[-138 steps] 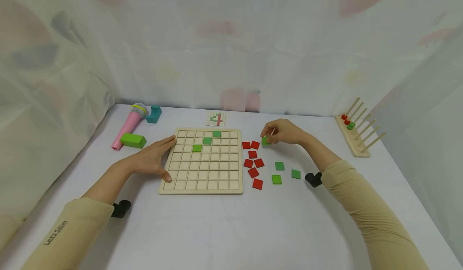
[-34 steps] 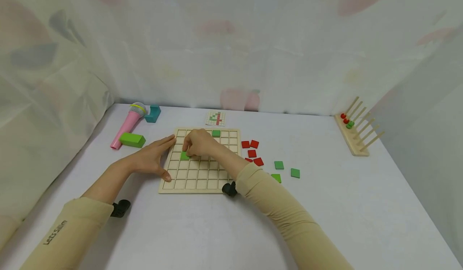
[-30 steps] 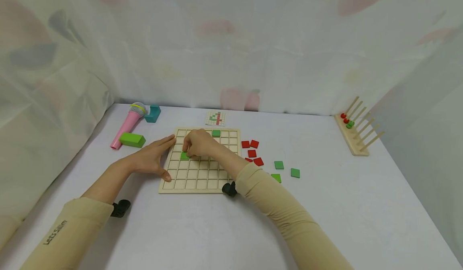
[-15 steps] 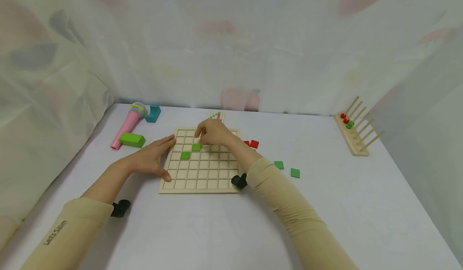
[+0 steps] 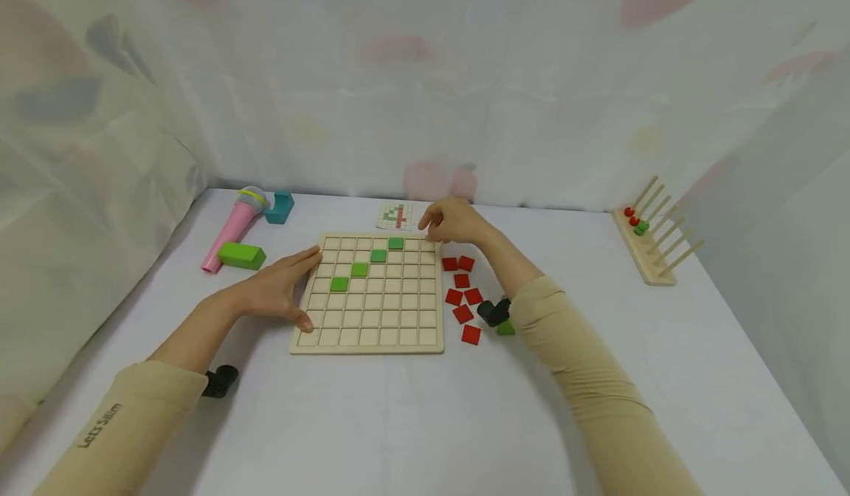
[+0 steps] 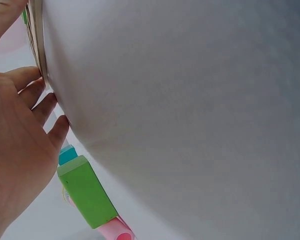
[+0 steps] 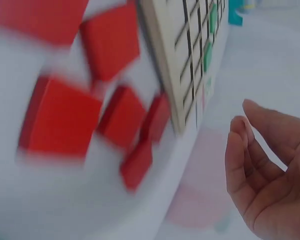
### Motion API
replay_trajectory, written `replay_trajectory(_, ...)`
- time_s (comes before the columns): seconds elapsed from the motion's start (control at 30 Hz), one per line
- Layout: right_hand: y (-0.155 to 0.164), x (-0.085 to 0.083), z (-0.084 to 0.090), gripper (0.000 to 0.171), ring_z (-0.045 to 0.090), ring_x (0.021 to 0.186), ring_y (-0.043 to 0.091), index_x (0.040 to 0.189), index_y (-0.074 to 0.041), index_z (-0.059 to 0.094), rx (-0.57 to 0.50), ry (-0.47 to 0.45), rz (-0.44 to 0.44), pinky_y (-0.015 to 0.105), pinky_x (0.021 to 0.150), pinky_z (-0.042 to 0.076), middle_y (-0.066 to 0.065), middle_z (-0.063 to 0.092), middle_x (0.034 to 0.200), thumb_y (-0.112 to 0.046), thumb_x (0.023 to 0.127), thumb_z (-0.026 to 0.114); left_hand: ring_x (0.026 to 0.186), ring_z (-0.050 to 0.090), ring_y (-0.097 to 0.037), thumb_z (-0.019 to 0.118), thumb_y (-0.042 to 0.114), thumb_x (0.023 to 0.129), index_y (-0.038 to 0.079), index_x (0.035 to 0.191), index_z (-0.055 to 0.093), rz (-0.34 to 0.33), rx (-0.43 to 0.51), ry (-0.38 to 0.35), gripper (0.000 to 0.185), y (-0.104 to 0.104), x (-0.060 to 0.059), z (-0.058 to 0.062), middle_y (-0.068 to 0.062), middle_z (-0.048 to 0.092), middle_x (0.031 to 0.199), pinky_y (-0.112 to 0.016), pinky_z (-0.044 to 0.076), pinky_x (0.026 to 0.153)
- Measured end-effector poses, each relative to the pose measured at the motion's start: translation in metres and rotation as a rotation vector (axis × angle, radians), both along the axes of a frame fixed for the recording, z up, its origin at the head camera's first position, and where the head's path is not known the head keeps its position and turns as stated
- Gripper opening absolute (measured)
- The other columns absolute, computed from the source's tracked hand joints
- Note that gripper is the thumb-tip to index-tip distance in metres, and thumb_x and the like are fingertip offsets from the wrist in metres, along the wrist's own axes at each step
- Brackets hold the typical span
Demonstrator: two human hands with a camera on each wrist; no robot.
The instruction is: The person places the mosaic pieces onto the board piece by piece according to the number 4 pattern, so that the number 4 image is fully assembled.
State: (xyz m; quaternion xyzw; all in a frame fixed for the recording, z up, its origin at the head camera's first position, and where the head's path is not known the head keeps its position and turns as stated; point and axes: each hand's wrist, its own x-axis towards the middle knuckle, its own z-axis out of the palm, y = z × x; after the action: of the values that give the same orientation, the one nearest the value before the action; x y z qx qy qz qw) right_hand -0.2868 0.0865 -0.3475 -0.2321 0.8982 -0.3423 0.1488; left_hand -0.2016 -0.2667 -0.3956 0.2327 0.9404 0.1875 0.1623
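A wooden grid board point(image 5: 372, 349) lies flat on the table, with a diagonal line of green tiles set in its squares; the lowest is a light green tile point(image 5: 339, 284). My left hand point(image 5: 275, 289) rests with spread fingers along the board's left edge, thumb at the lower corner. In the left wrist view, its fingertips touch the board's side. My right hand point(image 5: 454, 220) hovers by the board's upper right corner, fingers loosely bent; the right wrist view shows nothing between its thumb and fingers. Several red tiles point(image 5: 462, 314) lie right of the board.
Behind the board lies a small pattern card point(image 5: 395, 216). A pink toy microphone point(image 5: 234, 230), a green block point(image 5: 242, 255) and a teal block point(image 5: 280, 207) sit at left. One green tile point(image 5: 506, 328) shows beside my right wrist. A peg stand point(image 5: 644, 249) is far right.
My right hand carried a light green tile from the right onto the board, let it go in a square, touched the neighbouring tile, then moved back right. My left hand stayed put.
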Motion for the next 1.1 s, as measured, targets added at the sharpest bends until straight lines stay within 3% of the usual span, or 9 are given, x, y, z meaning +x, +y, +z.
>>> replay_trajectory(0.23,0.046,-0.002,0.008,0.026,0.068,0.087,0.022,0.115,-0.004,0.07,0.129,-0.012,0.004,0.03,0.076,0.058,0.009,0.068,0.095,-0.01,0.09,0.067,0.151,0.016,-0.049,0.089,0.057,0.057,-0.004,0.156,0.019,0.001,-0.004,0.007,0.135,0.001,0.0,0.0,-0.022,0.012,0.166,-0.066,0.021,0.118)
replay_trajectory(0.57,0.1,0.011,-0.004,0.025,0.065,0.088,0.018,0.114,-0.01,0.071,0.235,-0.099,0.078,0.028,0.078,0.053,0.005,0.068,0.095,-0.014,0.09,0.069,0.151,0.016,-0.049,0.088,0.061,0.056,-0.002,0.156,0.018,0.0,-0.013,-0.002,0.138,-0.001,-0.001,-0.003,-0.021,0.012,0.166,-0.066,0.021,0.118)
replay_trajectory(0.9,0.136,0.024,-0.016,0.026,0.064,0.091,0.019,0.113,-0.015,0.071,0.167,-0.228,0.192,0.032,0.084,0.048,0.007,0.068,0.1,-0.01,0.087,0.068,0.151,0.016,-0.048,0.088,0.058,0.056,-0.002,0.156,0.019,0.007,-0.005,-0.004,0.136,0.0,0.001,-0.001,-0.021,0.012,0.166,-0.066,0.021,0.118)
replay_trajectory(1.1,0.142,0.032,-0.025,0.028,0.062,0.095,0.023,0.11,-0.01,0.072,0.079,-0.308,0.269,0.034,0.087,0.049,0.011,0.07,0.109,0.0,0.086,0.061,0.151,0.015,-0.048,0.088,0.058,0.056,-0.002,0.156,0.019,0.017,-0.008,-0.008,0.136,-0.001,0.001,-0.002,-0.021,0.012,0.167,-0.066,0.021,0.119)
